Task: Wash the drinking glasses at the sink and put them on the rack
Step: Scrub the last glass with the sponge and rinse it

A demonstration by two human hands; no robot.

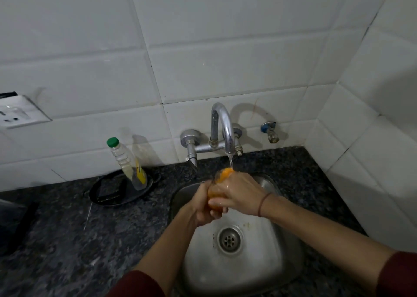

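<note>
The scene is lit dimly and coolly from the left: shadows of the faucet [228, 136] and the bottle [126, 163], both beyond the grip, are thrown rightward onto the wall tiles [225, 66]. Soft glare is caught in the sink [203, 263] below the grip. Tile lines are bowed toward the edges, and the gripped glass [223, 174] is blurred.

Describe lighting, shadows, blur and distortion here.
Head view: the wide lens curves the tiled wall; tap and bottle throw soft shadows rightward on it; the sink floor glares; the glass is blurred between left hand and right hand.
</note>
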